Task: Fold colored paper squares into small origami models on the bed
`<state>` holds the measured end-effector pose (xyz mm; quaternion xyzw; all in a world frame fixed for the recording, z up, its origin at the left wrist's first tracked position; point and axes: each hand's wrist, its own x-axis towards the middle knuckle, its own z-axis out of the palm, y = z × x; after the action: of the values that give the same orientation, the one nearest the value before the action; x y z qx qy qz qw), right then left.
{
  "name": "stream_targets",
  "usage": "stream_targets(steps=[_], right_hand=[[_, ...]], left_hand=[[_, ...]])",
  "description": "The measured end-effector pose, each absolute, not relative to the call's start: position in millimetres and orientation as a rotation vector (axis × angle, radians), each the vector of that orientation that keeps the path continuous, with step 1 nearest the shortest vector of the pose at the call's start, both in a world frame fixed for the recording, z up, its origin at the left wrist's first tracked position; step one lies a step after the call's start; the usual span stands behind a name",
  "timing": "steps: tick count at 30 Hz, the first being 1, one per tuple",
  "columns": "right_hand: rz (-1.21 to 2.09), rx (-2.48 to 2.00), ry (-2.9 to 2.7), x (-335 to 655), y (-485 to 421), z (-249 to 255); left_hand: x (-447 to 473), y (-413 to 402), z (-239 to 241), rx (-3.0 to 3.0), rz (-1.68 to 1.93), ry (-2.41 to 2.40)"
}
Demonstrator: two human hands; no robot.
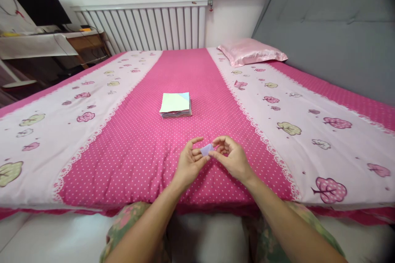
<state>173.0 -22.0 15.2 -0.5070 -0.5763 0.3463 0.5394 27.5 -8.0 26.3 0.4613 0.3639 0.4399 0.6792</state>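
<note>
A small folded piece of lilac paper (pixel 206 149) is pinched between both hands just above the pink dotted bedsheet (pixel 138 148). My left hand (pixel 189 163) grips its left end with thumb and fingers curled. My right hand (pixel 231 157) pinches its right end, fingers bent around it. Farther out on the bed lies a stack of coloured paper squares (pixel 175 104), pale green and light blue on top, untouched by either hand.
A pink satin pillow (pixel 251 51) lies at the far right by the grey padded headboard (pixel 333 24). A white radiator (pixel 148 26) lines the far wall. A desk with a dark monitor (pixel 40 4) stands at the left. My knees show below the bed edge.
</note>
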Motion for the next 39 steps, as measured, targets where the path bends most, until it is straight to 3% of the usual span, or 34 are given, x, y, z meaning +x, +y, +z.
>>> stream_targets(steps=[28,39], right_hand=[[0.861,-1.193,-1.372,172.0,-24.9,18.5],[0.625,-1.276,-1.549,170.5,-26.5,18.5]], left_hand=[[27.0,-6.5,17.2,1.229,0.813,0.895],[22.3,-1.7,7.4,1.564,0.977,1.06]])
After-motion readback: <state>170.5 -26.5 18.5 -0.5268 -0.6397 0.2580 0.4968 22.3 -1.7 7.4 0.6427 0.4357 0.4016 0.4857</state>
